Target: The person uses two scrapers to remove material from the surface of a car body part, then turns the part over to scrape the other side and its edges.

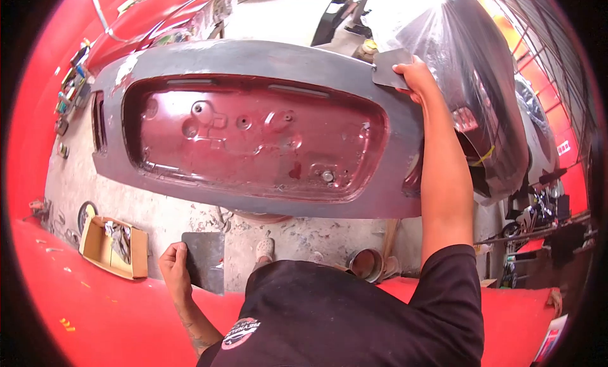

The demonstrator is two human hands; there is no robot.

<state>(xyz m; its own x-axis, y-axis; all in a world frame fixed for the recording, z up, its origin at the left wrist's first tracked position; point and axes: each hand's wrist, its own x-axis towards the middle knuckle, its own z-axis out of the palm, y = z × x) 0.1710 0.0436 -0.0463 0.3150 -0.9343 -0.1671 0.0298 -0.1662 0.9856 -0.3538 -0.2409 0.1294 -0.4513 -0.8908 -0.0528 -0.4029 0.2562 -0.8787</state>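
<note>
In front of me lies a large grey-primed car body panel [253,56] with a recessed dark red middle. My right hand [415,77] reaches to its far right corner. Thumb and fingers there pinch a thin grey rectangular plate [387,68], which overlaps the panel's edge in this view. Low on the left, my left hand [175,270] grips a larger dark flat sheet [206,260] by its left edge, thumb on top. This sheet is apart from the panel, over the floor, with a small light smear near its right edge.
An open cardboard box [114,250] with crumpled stuff sits on the floor at left. A round can [365,264] stands below the panel. To the right is a plastic-draped car [468,63]. Small items line the far left wall [31,145].
</note>
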